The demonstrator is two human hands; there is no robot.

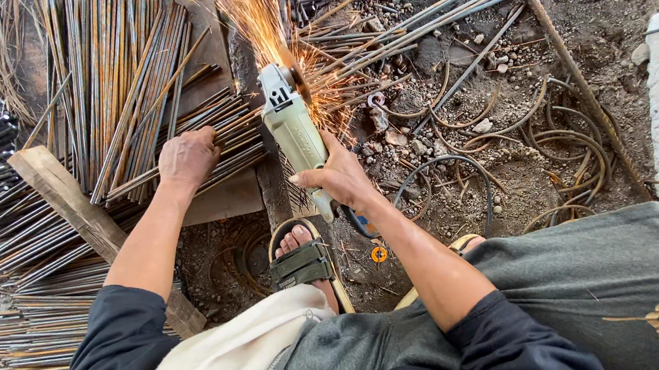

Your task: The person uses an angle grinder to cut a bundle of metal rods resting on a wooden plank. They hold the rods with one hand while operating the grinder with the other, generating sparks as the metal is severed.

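Angle grinder as ref: rod bundle lies to its left w/ left hand on it; wood plank further left; wire coils right; sandalled foot below.

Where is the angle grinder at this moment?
The angle grinder is at the centre of the head view, held by the right hand, just right of the left hand pressing the metal rods.

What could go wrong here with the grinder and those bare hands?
Sparks fly off the angle grinder while the right hand grips it one-handed, ungloved; a kick could wrench it loose. The left hand presses the steel rods close to the cut, likely within burn reach. The sandalled foot sits exposed below the tool.
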